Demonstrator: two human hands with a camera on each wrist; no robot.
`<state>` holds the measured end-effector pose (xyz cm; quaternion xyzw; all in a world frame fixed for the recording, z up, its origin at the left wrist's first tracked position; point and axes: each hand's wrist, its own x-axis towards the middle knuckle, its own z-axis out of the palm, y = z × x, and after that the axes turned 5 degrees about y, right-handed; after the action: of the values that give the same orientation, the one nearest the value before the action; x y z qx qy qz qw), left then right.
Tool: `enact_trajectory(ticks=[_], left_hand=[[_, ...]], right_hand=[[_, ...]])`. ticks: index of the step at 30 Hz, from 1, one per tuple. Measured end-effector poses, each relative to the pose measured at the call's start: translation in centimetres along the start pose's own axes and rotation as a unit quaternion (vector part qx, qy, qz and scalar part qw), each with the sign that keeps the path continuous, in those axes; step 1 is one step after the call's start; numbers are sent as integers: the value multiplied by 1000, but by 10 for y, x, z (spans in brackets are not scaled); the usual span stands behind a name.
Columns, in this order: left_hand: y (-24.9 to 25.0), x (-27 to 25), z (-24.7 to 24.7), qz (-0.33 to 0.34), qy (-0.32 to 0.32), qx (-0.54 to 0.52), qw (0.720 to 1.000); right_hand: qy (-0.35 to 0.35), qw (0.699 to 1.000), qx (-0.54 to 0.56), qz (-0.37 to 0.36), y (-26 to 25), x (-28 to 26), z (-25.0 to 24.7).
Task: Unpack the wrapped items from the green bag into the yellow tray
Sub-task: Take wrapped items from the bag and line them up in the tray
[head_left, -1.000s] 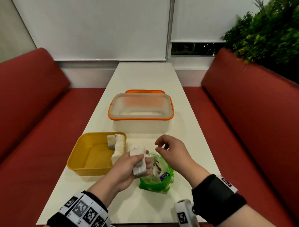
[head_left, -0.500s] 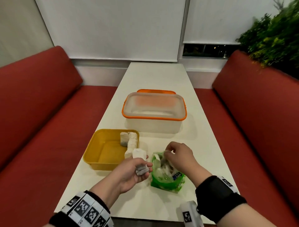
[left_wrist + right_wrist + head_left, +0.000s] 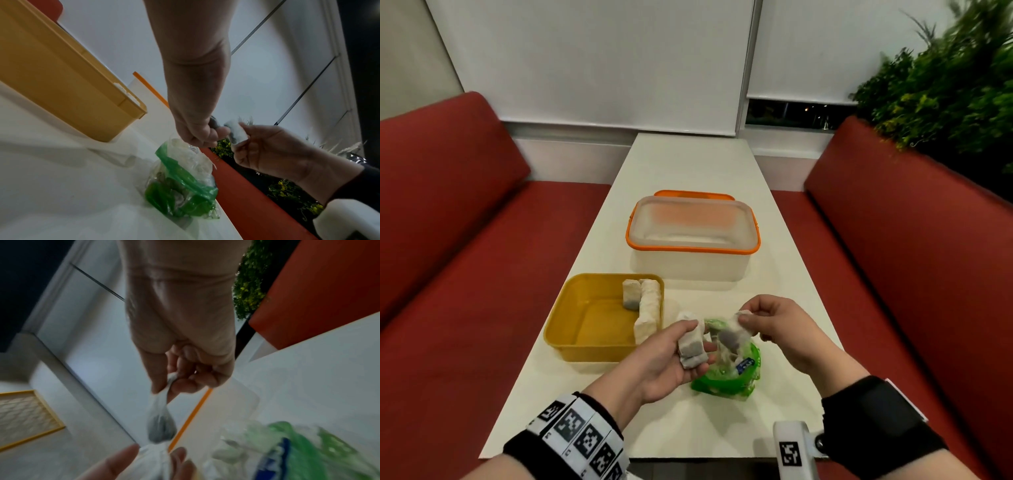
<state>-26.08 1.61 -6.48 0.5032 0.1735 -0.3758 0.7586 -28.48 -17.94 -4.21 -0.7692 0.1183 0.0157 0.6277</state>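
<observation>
a person's right hand (image 3: 777, 329) pinches the top of a wrapped item (image 3: 734, 334) between thumb and fingertips, so that the small white packet with a dark filling hangs just above the mouth of the green bag (image 3: 729, 377). the left hand (image 3: 671, 356), palm up just left of the bag, curls its fingers round another wrapped item (image 3: 691, 342), which stands between thumb and fingers. the two packets are close together; whether they touch cannot be told. the bag sits crumpled on the white table (image 3: 688, 161), near its front edge, with more pale wrappers and a blue label showing through the plastic.

left of the bag and just beside it stands the yellow tray (image 3: 571, 305), with several wrapped items (image 3: 643, 308) lined along its right wall, the side nearest the bag; the rest of its floor shows bare yellow. beyond the bag, farther up the table, is a clear storage box (image 3: 691, 253) with an orange rim, and an orange lid (image 3: 693, 194) lies just behind it. the left forearm crosses the near right corner of the tray in the head view. red bench seats (image 3: 465, 240) flank the table, and a green plant (image 3: 945, 89) rises behind the right-hand seat back. both wrists wear black bands with printed markers.
</observation>
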Motion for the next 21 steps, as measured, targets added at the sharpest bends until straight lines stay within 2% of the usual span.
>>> enact_trajectory(ticks=[4, 6, 8, 10, 14, 17, 21], left_hand=[[0, -12, -1, -31, -87, 4, 996], [0, -20, -5, -26, -135, 22, 990], [0, -27, -10, -10, -165, 40, 985], [0, -30, -16, -3, -174, 46, 984], [1, -39, -34, -20, -188, 10, 982], [3, -46, -45, -27, -186, 9, 982], [2, -52, -57, 2, -159, 66, 985]], right_hand=[[-90, 995, -32, -27, -20, -12, 18], [-98, 992, -68, -43, -25, -14, 31], [-69, 989, -117, -65, -25, -15, 45], [-33, 985, -143, -88, -24, -18, 57], [-43, 978, -163, -125, -22, -25, 77], [-42, 980, -156, -113, -27, -27, 87], [-85, 980, -161, -79, -32, -27, 97]])
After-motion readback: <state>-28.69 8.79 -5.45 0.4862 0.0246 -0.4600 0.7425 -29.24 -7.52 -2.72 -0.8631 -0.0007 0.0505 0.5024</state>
